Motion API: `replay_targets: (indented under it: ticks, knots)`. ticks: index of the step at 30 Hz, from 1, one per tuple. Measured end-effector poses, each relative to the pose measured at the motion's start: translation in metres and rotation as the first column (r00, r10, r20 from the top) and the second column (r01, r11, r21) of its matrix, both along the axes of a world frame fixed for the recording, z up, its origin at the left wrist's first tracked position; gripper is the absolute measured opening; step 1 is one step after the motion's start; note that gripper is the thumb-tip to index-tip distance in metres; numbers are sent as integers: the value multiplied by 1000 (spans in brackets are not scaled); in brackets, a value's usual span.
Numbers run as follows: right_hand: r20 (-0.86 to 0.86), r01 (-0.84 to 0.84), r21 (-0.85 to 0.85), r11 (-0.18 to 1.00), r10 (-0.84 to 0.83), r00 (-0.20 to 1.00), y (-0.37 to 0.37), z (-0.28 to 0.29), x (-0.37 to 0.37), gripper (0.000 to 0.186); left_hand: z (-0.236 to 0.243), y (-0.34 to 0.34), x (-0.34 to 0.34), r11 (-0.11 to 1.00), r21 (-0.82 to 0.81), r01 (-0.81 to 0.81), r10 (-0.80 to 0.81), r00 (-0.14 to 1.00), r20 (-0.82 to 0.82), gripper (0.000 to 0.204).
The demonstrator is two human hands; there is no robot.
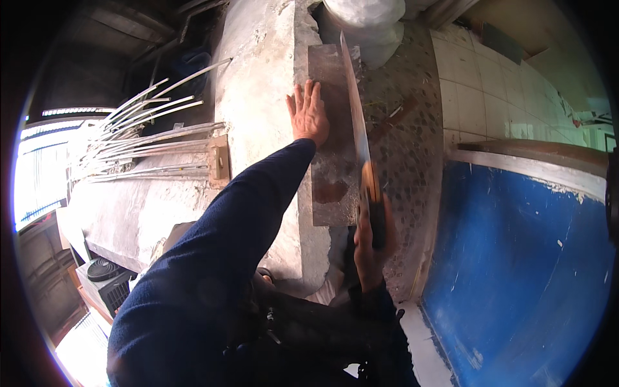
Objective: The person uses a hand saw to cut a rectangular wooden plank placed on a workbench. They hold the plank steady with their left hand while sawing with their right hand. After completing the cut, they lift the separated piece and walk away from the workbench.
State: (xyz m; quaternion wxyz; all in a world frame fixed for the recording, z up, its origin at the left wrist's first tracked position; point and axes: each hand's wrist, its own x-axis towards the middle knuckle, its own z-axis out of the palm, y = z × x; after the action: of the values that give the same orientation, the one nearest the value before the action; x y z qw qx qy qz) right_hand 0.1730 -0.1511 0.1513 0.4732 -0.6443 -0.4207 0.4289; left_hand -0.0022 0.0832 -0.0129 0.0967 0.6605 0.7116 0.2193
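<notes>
One flat left hand [309, 117] on the dark board [332, 161] at the concrete ledge's [258, 77] edge, right hand [372, 248] wrapped round the handsaw [361, 132]. I'd press firmly, keep those fingers well clear, and use long, easy strokes.

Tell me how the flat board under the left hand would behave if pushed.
The board is probably stiff: its edges run straight, with no visible sag. Pushed right, it might tip, since that side seems to overhang the concrete ledge. It likely won't roll, being flat.
</notes>
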Motion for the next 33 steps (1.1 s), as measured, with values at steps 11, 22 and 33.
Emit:
replay_targets:
  ticks: [11, 22, 33]
  knots:
    - [-51, 8, -39, 999, -10, 999, 93, -16, -32, 54, 11, 1, -3, 996, -92, -17, 19, 999, 26, 54]
    - [285, -83, 190, 978, 26, 958, 142, -6, -47, 52, 16, 2, -2, 992, -123, -20, 25, 999, 45, 56]
    - [248, -86, 96, 992, 60, 967, 142, 8, -51, 52, 15, 2, -4, 992, -122, -14, 18, 999, 39, 55]
